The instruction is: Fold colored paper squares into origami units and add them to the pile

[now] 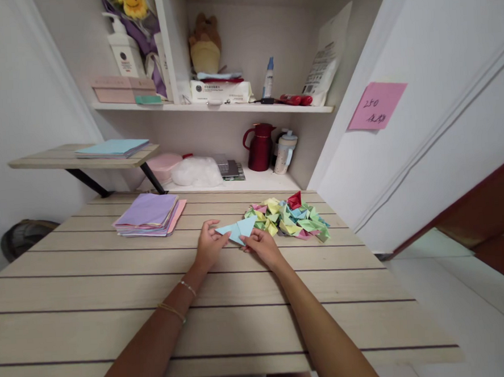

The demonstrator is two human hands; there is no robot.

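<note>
A folded sheet of light blue paper (236,230), roughly triangular with a crease down its middle, is held just above the slatted table. My left hand (210,245) pinches its left part between thumb and fingers. At the lower right of the paper, my right hand (260,246) grips it, thumb on top and fingertips partly hidden beneath. Just beyond my right hand lies a heap of folded paper pieces (288,220) in green, yellow, pink, blue and red.
A stack of coloured paper sheets (148,213) lies on the table (226,321) at the left. Blue sheets (113,147) rest on a small raised shelf (47,157). Behind stand a red jug (260,148) and a tumbler (284,153). A pink note (377,106) hangs at the right.
</note>
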